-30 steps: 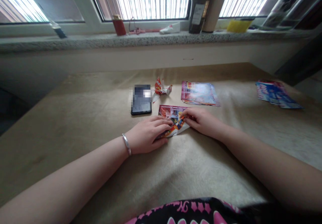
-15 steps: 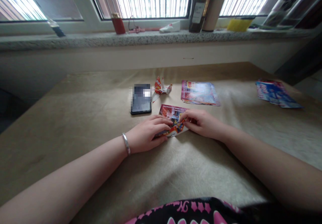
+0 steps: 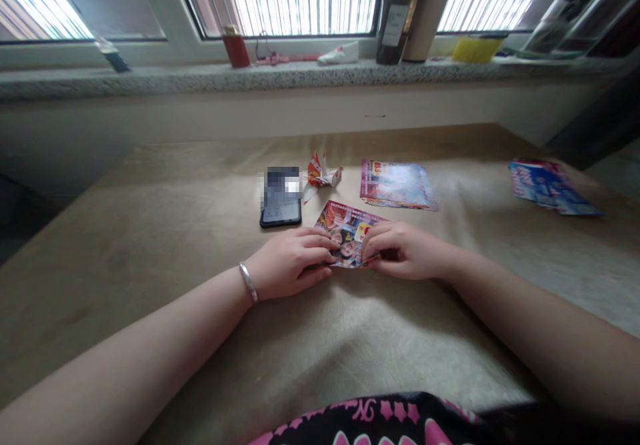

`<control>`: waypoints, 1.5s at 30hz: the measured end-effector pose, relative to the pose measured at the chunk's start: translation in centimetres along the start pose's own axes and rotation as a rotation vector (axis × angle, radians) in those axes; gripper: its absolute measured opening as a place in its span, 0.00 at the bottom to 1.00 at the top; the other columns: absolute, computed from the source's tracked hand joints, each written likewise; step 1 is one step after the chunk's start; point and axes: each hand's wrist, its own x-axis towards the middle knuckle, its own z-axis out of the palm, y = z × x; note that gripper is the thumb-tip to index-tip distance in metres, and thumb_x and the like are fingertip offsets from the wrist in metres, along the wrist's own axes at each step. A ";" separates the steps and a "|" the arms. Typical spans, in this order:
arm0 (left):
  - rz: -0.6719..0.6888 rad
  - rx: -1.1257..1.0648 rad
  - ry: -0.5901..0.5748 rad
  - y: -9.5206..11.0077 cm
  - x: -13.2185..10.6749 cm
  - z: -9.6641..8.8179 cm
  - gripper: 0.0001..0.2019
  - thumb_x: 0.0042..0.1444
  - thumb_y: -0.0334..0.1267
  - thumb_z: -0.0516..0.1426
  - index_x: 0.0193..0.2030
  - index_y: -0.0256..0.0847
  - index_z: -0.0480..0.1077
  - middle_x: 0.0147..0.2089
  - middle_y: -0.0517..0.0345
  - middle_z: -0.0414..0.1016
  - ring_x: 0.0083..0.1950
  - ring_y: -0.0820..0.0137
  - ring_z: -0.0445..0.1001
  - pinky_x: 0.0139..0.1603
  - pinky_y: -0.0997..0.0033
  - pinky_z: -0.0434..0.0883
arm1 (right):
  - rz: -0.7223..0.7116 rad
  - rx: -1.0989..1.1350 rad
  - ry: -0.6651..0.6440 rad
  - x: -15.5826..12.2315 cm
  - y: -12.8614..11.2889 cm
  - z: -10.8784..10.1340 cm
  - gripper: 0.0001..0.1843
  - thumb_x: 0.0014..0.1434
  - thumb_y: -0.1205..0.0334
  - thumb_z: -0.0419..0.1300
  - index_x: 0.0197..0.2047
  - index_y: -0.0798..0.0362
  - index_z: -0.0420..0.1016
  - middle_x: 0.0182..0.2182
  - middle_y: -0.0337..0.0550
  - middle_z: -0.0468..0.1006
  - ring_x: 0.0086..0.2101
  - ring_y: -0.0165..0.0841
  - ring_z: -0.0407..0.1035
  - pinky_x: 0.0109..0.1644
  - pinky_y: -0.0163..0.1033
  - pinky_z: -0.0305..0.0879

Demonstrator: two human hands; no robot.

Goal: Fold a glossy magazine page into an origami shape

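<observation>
A colourful printed paper sheet lies folded on the tan table between my hands. My left hand, with a silver bracelet on its wrist, has its fingers curled onto the sheet's left edge. Pinching the sheet's right side is my right hand, fingers closed on it. Both hands rest on the table. A folded paper crane of the same printed paper stands just beyond, beside a black phone.
A stack of printed sheets lies past my right hand, and another blue stack sits at the far right. The stone windowsill holds a red cup, a dark jar and a yellow box.
The sheet has been turned or refolded: its white underside no longer shows and the printed face lies flatter. Both hands shifted slightly toward each other on it.
</observation>
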 end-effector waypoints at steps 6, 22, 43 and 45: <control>0.001 -0.038 0.028 -0.1 0.0 0.1 0.10 0.61 0.36 0.51 0.41 0.41 0.75 0.47 0.54 0.77 0.53 0.65 0.70 0.52 0.61 0.72 | -0.011 0.042 -0.032 0.1 -0.1 -0.1 0.07 0.58 0.63 0.57 0.36 0.54 0.77 0.34 0.46 0.78 0.36 0.32 0.71 0.43 0.39 0.66; -0.210 0.066 -0.058 0.4 0.0 0.3 0.24 0.57 0.41 0.55 0.60 0.39 0.59 0.58 0.47 0.67 0.57 0.61 0.66 0.57 0.55 0.67 | 0.136 -0.275 -0.067 -1.1 1.0 -2.2 0.17 0.51 0.54 0.65 0.43 0.50 0.75 0.52 0.48 0.70 0.50 0.38 0.65 0.54 0.46 0.62; -0.142 0.239 -0.036 -0.1 -0.2 0.1 0.14 0.61 0.34 0.51 0.52 0.47 0.69 0.56 0.57 0.71 0.56 0.63 0.68 0.53 0.58 0.66 | 0.194 -0.234 0.039 -1.7 2.8 -2.4 0.20 0.52 0.70 0.58 0.49 0.51 0.73 0.46 0.48 0.73 0.46 0.36 0.68 0.52 0.44 0.66; -0.157 0.313 -0.037 -0.2 -0.3 0.0 0.13 0.61 0.33 0.51 0.50 0.47 0.70 0.54 0.57 0.73 0.54 0.63 0.70 0.51 0.59 0.66 | 0.174 -0.210 0.026 -1.6 2.7 -2.3 0.21 0.52 0.71 0.58 0.50 0.50 0.73 0.47 0.47 0.73 0.47 0.35 0.67 0.54 0.44 0.65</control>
